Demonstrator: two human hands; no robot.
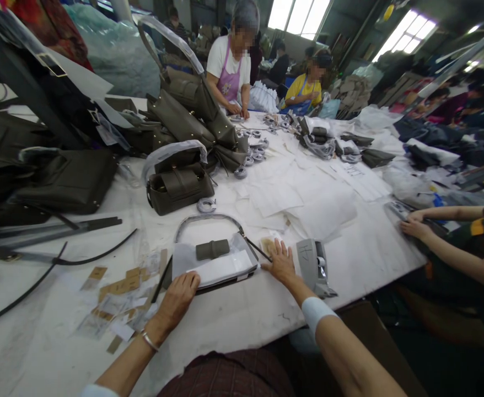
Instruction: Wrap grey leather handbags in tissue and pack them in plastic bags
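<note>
A dark olive handbag (213, 250) lies on the table in front of me, partly covered by white wrapping sheet, with a small flap showing. Its wrapped handle (209, 219) arches toward the far side. My left hand (184, 292) has its fingers closed over the bag's near left edge, on the white sheet. My right hand (282, 263) is spread out just right of the bag, thumb close to the end of a dark strap (255, 246). Beside that hand stands a grey tape dispenser (313, 264) with marks written on its side.
Cardboard tags and clear packets (120, 292) are scattered at left, near loose dark straps (97, 253). Finished-looking handbags (179, 184) are piled behind. White paper sheets (283, 193) cover the table's middle. A co-worker's hands (415, 223) are at the right edge; two people work opposite.
</note>
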